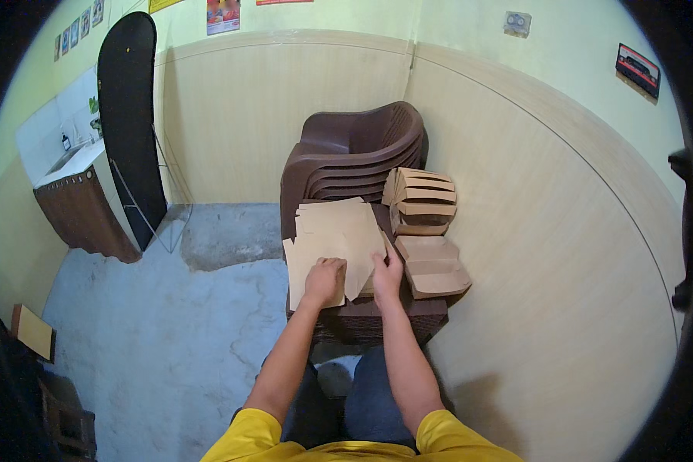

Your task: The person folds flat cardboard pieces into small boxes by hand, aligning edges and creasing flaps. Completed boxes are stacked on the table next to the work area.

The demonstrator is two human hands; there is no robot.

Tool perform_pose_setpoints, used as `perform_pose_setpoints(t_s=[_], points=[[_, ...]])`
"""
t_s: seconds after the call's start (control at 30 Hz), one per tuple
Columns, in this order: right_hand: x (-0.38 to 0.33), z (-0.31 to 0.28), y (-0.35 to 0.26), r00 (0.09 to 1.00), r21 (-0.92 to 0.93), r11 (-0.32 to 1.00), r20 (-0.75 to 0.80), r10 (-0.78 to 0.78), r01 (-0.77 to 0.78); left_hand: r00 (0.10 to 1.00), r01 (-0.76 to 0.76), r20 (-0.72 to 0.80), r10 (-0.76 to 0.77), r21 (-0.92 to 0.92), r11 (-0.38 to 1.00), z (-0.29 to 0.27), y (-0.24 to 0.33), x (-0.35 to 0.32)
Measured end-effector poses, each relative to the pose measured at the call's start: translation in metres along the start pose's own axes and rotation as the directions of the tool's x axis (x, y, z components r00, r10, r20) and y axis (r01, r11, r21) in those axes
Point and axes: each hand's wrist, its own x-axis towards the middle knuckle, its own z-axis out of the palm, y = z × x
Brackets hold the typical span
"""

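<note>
A pile of flat brown cardboard sheets [333, 231] lies on the seat of a stack of dark brown plastic chairs [358, 146]. My left hand [325, 280] rests knuckles-up on the pile's near left part, fingers curled on a sheet. My right hand [387, 274] pinches the near right edge of the top sheet. To the right of the pile, folded brown cardboard boxes [422, 202] are stacked, with more folded boxes [433, 269] lying nearer to me.
A beige panelled wall [562, 254] curves close on the right. A black board [129, 115] leans against the far wall at the left, next to a sink counter [77, 192]. The floor [169, 331] is grey concrete.
</note>
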Motion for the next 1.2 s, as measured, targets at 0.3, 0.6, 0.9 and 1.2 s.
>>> perform_pose_setpoints(t_s=[0.3, 0.6, 0.9, 1.2], points=[[-0.012, 0.013, 0.039, 0.976, 0.515, 0.832, 0.05, 0.212, -0.207, 0.989, 0.037, -0.149, -0.009, 0.184, 0.982, -0.019, 0.0, -0.008], [-0.04, 0.034, 0.026, 0.959, 0.342, 0.926, 0.277, 0.067, -0.163, 0.997, 0.044, -0.075, -0.029, 0.217, 0.975, -0.029, 0.005, -0.008], [-0.039, 0.034, 0.03, 0.739, -0.277, 0.861, 0.655, -0.155, 0.426, 0.98, -0.19, -0.037, 0.198, 0.152, 0.97, 0.012, -0.072, 0.004], [-0.041, 0.045, 0.042, 0.812, -0.703, 0.566, 0.575, 0.097, 0.43, 0.94, -0.269, -0.201, 0.274, 0.053, 0.962, 0.013, -0.125, -0.017]])
